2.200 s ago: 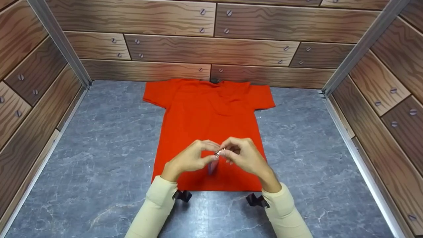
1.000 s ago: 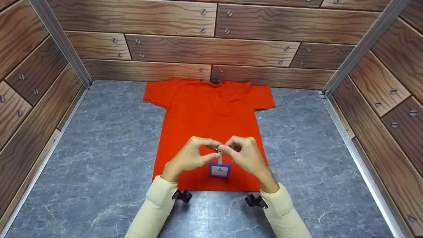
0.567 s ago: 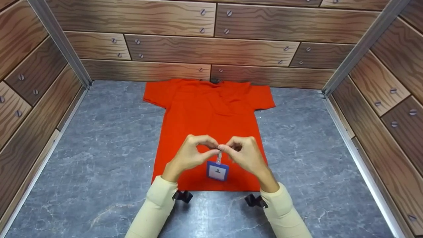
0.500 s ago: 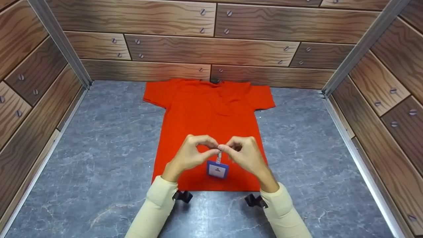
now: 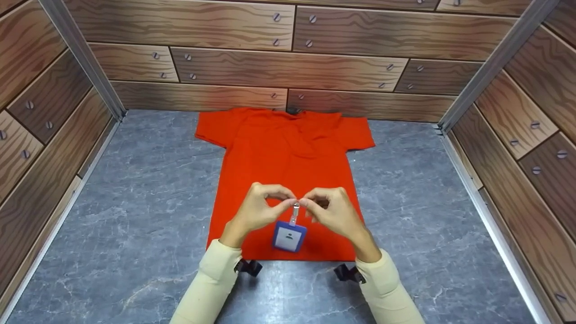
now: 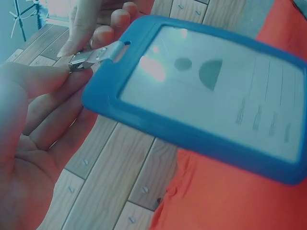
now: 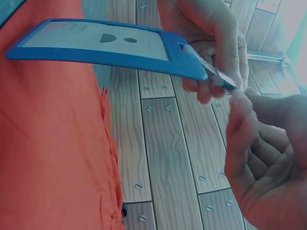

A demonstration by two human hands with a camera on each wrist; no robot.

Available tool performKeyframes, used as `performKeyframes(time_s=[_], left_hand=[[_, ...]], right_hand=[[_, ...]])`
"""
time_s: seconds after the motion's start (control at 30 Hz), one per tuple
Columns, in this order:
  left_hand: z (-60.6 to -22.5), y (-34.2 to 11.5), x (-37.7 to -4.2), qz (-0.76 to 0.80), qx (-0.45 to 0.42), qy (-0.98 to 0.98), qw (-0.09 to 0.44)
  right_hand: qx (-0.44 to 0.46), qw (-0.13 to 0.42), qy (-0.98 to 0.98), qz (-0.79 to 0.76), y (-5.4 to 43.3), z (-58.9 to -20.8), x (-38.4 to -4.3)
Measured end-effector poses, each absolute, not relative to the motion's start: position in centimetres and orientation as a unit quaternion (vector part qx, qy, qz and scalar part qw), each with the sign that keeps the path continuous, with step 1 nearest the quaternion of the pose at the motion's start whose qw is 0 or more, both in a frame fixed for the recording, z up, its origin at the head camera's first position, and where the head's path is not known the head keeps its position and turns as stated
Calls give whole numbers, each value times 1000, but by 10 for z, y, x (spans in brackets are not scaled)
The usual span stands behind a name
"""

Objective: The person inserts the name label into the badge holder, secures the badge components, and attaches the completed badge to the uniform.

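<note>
A blue-framed ID badge [image 5: 289, 236] hangs over the lower part of a red T-shirt [image 5: 279, 166]. A clear strap [image 5: 294, 216] joins it to a small metal clip [image 6: 82, 61]. My left hand [image 5: 261, 207] pinches the clip between thumb and index finger. From the other side my right hand [image 5: 330, 209] pinches at the clip's end, thumb and fingertip together there in the right wrist view. Fingertips of both hands nearly meet and partly cover the clip. Behind its window the badge [image 7: 115, 40] bears a white card with a printed person symbol and lines.
The shirt lies flat, collar toward the back wall [image 5: 234, 67], sleeves spread. Grey marbled tabletop [image 5: 148, 180] surrounds it. Wood-patterned panels close in the left and right sides, with metal posts [image 5: 495, 63] at the back corners.
The badge, first edge-on between the hands, has swung to face upward and now hangs lower and slightly left. The hands have shifted slightly, and the clip shows between the fingertips.
</note>
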State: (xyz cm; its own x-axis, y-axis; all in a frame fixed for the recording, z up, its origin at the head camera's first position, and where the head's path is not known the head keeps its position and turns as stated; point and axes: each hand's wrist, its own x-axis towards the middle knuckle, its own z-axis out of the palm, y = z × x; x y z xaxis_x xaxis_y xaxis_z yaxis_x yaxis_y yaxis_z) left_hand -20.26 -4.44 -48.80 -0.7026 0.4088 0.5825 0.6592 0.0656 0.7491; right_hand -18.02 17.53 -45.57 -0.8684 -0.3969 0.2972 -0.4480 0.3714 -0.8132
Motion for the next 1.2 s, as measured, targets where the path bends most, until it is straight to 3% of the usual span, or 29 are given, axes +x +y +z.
performKeyframes(time_s=[0.33, 0.67, 1.2], left_hand=[[-489, -42, -204, -573, -374, -717, 131], [-490, -39, -201, -584, -372, -715, 89], [-491, -33, -198, -608, -357, -701, 106]], right_hand=[[255, 46, -830, 494, 176, -453, -178], [235, 56, -823, 515, 174, -455, -179], [212, 63, -824, 521, 175, -454, -179]])
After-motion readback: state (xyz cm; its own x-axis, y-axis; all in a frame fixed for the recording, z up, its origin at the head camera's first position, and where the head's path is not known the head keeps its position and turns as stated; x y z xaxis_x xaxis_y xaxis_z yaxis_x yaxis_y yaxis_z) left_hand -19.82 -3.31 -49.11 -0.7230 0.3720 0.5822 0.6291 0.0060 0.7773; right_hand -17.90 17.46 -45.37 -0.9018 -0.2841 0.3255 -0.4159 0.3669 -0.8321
